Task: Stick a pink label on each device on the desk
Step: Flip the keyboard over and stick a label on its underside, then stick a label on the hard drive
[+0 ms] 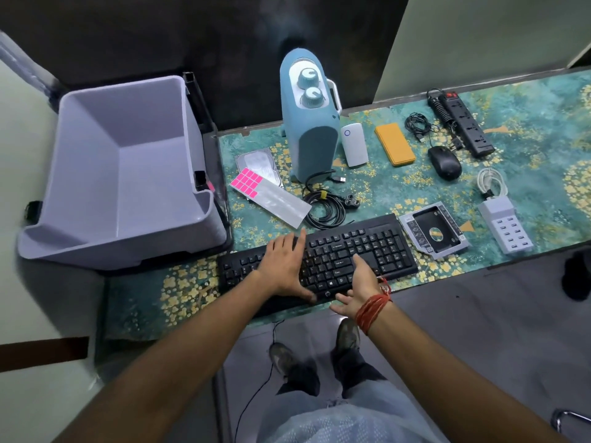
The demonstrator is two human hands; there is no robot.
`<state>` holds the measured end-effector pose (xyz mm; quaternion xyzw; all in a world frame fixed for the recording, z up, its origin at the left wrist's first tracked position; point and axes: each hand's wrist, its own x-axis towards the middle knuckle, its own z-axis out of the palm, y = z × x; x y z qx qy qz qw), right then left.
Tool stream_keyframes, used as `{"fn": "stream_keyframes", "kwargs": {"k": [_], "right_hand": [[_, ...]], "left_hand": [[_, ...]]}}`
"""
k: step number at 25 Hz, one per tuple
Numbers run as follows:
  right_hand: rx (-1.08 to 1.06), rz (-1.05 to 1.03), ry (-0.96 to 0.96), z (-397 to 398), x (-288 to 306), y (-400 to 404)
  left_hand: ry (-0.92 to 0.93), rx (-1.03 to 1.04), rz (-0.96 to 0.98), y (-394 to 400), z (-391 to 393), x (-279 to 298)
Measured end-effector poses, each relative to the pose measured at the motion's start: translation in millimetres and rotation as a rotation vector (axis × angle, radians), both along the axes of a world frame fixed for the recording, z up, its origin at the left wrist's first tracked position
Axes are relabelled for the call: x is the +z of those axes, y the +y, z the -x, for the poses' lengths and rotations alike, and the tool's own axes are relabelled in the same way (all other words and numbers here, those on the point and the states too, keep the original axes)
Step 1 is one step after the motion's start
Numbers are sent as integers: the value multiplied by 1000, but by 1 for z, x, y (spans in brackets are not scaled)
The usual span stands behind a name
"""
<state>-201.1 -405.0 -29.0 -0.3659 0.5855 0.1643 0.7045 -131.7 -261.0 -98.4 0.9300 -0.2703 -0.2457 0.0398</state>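
A black keyboard (358,251) lies along the desk's front edge. My left hand (284,266) lies flat on its left half, fingers straight. My right hand (358,289) rests at the keyboard's front edge, fingers spread, holding nothing. A label sheet (271,196) with several pink labels (246,183) at its far end lies behind the keyboard, partly over a hard drive (259,163). Other devices stand on the desk: a blue heater (310,123), a white power bank (353,143), an orange power bank (395,143), a black mouse (444,163), a power strip (463,123), a drive caddy (433,230), a white USB charger (505,225).
A large empty lilac bin (128,174) stands at the left end of the desk. Coiled black cables (326,206) lie beside the heater, another black cable (417,124) near the power strip, and a white cable (491,183) by the charger. The desk's edge runs just under my hands.
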Motion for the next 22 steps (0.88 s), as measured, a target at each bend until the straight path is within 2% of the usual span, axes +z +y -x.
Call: {"fn": "stream_keyframes", "kwargs": {"k": [2,4,6,8,10,12,16,18,22], "right_hand": [[-6,2,-44,-10,8,3],[3,21,-108,-22,13,6],[21,37,-153,-30,16,4],[27,25,-176,-34,18,-1],[23,-5,-196,-34,18,-7],[55,11,-206,-34,17,-12],[141,197,-230,-42,15,-19],[182,279,-312,-46,12,-21],[309,443,-449,-46,1,-32]], "left_hand": [[223,393,268,-4,-18,6],[422,920,668,-14,-48,10],[562,1421,980,-21,-77,15],[651,1683,1135,-21,-98,12],[640,1746,1150,-20,-105,13],[581,1700,1133,-21,-95,23],[601,1375,1135,-26,-27,39],[626,1235,1075,-29,11,35],[690,1093,1015,-33,33,32]]}}
